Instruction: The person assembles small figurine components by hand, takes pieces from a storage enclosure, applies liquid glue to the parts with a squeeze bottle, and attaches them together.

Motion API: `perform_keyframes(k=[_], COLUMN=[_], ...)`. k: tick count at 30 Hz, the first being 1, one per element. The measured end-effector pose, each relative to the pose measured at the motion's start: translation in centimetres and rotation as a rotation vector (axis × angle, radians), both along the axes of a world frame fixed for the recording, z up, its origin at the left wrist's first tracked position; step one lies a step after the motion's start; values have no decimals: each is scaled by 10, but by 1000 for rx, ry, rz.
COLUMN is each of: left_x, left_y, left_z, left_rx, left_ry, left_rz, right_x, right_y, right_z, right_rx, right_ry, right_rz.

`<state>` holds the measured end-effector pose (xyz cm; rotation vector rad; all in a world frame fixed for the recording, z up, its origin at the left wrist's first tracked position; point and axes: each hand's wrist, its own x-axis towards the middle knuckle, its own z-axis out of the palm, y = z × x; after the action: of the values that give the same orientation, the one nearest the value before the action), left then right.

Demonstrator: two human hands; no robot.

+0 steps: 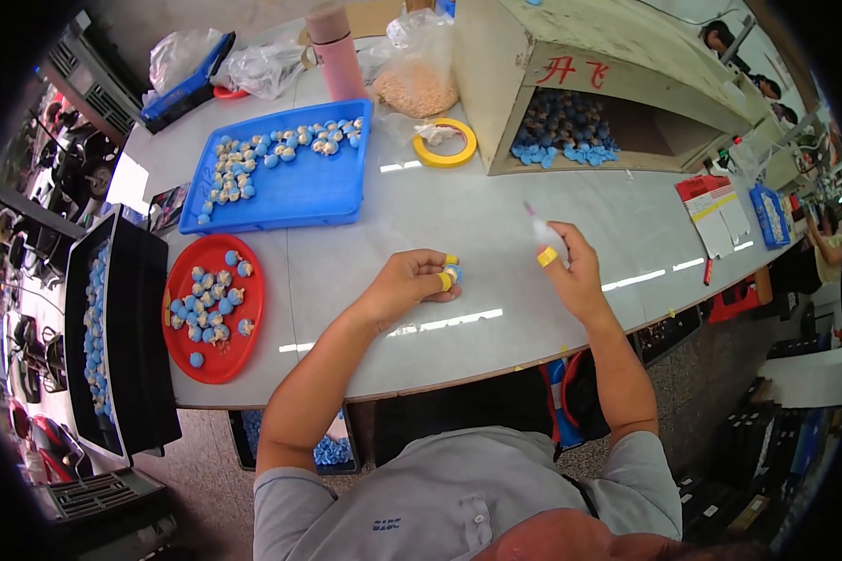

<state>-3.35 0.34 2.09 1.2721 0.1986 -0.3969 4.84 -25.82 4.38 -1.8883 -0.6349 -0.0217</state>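
Between the thumb and fingers of my left hand (pixel 404 288) is a small blue and cream ball-shaped piece (pixel 453 274). Yellow tape wraps fingertips on this hand. To its right, my right hand (pixel 575 271) is closed round a small white squeeze bottle (pixel 549 240) with a thin pinkish nozzle that points up and away from me. Yellow tape is on my right thumb too. Both hands are over the grey table (pixel 496 360), apart from each other. Similar pieces lie on a red round tray (pixel 217 360) and in a blue tray (pixel 295 187) to the left.
A roll of yellow tape (pixel 471 145), a bag of beige bits (pixel 416 89) and a pink bottle (pixel 335 56) stand farther back. Blue pieces fill part of a wooden cubby (pixel 505 131). A black crate (pixel 140 355) is at the left edge; papers (pixel 716 220) lie at right.
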Motion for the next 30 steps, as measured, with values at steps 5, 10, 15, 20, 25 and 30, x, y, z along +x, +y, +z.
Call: perform_keyframes(k=[5, 10, 15, 20, 25, 30], left_x=[-4, -4, -7, -7, -7, -7], left_y=[1, -2, -1, -3, -4, -4], left_z=[-1, -4, -3, -2, -3, -5], left_rx=[-25, -6, 47, 93, 90, 98], left_ry=[8, -28, -52, -84, -89, -94], left_rz=[43, -20, -69, -92, -104, -104], right_x=[-37, -43, -39, -39, -40, -40], right_y=[38, 39, 43, 43, 45, 48], right_z=[-8, -26, -31, -31, -29, -31], right_rx=[51, 140, 130, 121, 108, 108], right_ry=[-144, -360, -554, -565, -554, -565], right_rz=[121, 115, 146, 168, 181, 169])
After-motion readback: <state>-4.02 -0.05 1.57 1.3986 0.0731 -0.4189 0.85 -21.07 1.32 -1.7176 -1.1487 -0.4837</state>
